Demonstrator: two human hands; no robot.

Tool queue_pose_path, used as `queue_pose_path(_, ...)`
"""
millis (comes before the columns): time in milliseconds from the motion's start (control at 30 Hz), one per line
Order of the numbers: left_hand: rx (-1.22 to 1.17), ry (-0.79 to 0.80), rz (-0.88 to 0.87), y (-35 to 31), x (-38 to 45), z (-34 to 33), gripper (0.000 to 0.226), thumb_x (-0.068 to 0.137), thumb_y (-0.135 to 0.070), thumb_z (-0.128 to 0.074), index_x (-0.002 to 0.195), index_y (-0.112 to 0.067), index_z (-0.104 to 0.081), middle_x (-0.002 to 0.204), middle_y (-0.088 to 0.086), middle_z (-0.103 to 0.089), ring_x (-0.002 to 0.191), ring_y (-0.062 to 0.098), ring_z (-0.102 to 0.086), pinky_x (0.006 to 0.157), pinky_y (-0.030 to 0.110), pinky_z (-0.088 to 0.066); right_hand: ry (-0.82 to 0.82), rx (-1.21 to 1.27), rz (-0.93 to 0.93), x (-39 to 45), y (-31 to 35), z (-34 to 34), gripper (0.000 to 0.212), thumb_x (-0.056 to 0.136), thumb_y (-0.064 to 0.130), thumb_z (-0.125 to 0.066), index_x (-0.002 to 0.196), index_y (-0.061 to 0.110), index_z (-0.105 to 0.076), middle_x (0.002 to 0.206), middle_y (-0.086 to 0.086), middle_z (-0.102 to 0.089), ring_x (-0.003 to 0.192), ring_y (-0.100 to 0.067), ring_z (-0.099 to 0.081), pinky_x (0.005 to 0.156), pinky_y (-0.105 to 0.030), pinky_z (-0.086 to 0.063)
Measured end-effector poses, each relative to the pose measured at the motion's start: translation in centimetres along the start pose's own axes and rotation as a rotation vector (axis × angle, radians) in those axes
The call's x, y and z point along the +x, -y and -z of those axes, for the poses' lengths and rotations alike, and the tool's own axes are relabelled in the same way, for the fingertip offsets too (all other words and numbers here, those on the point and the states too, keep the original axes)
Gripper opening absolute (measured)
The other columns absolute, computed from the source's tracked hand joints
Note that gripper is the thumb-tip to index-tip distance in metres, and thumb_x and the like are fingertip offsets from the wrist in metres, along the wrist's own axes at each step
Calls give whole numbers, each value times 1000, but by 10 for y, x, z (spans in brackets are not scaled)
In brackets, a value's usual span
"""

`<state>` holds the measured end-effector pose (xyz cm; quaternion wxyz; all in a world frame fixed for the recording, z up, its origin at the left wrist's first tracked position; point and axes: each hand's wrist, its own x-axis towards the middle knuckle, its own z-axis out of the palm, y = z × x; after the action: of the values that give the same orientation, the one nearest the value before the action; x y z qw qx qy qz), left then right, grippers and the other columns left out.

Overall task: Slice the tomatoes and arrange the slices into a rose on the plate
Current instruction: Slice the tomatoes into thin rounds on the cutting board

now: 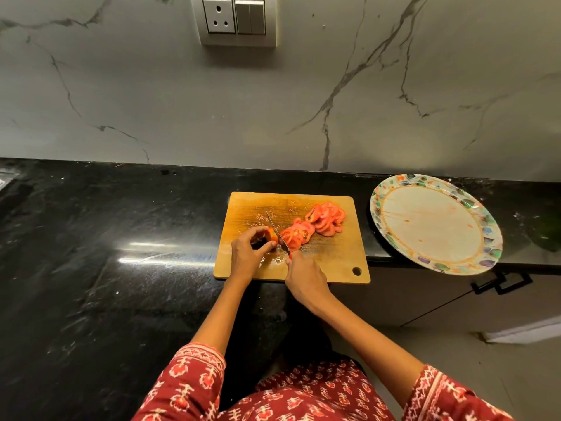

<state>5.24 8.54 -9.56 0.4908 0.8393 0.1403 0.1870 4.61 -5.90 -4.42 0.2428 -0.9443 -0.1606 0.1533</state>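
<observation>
On the wooden cutting board (334, 262) my left hand (247, 253) curls over the end piece of a tomato (272, 234) and holds it down. My right hand (303, 276) grips the handle of a knife (276, 233), whose blade stands in the tomato just right of my left fingers. A row of cut slices (297, 235) leans right of the blade, and a pile of more slices (328, 218) lies at the board's back right. The patterned plate (391, 189) sits to the right with only juice marks on it.
The board lies on a black granite counter (106, 253) against a marbled wall with a socket and switch panel (238, 19). The plate overhangs the counter's front edge. A cabinet handle (501, 284) shows below it.
</observation>
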Motion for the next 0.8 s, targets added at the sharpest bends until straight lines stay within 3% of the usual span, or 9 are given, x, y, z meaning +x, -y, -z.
queue_pose_path(200, 22, -4, -51, -3, -3, -3, 33, 70, -8, -77, 102, -12, -68, 98, -8, -63, 93, 5, -58, 82, 11, -47, 31, -2, -34, 17, 8, 2, 25, 98, 16, -39, 117, 3, -47, 111, -18, -59, 105, -35, -55, 70, -33, -34)
queue_pose_path(400, 12, -43, -26, -2, -3, -4, 33, 71, -8, -76, 102, -12, -68, 100, 0, -67, 94, 8, -59, 82, 7, -43, 49, 5, -13, 22, 10, 2, 25, 98, 15, -39, 118, 2, -47, 111, -18, -59, 105, -35, -55, 73, -35, -37)
queue_pose_path(533, 2, -52, -36, -1, -4, -4, 32, 70, -10, -78, 101, -11, -69, 100, 0, -68, 93, 10, -62, 84, 20, -50, 43, -11, -14, 16, 3, -2, 25, 100, 17, -36, 117, 2, -46, 108, -19, -60, 102, -35, -56, 68, -34, -35)
queue_pose_path(667, -15, -66, -2, -1, -3, -2, 33, 69, -8, -78, 101, -9, -69, 98, 1, -68, 92, 11, -62, 80, 12, -47, 78, 28, -16, 26, 11, 0, 25, 99, 17, -38, 117, 3, -48, 110, -18, -59, 104, -34, -55, 70, -33, -36)
queue_pose_path(800, -5, -41, 12, 1, -3, 1, 35, 72, -8, -76, 106, -8, -68, 104, 7, -69, 97, 13, -62, 85, 23, -52, 89, 31, -38, 35, 19, -3, 28, 100, 20, -35, 119, 4, -47, 114, -18, -58, 108, -35, -55, 74, -34, -36)
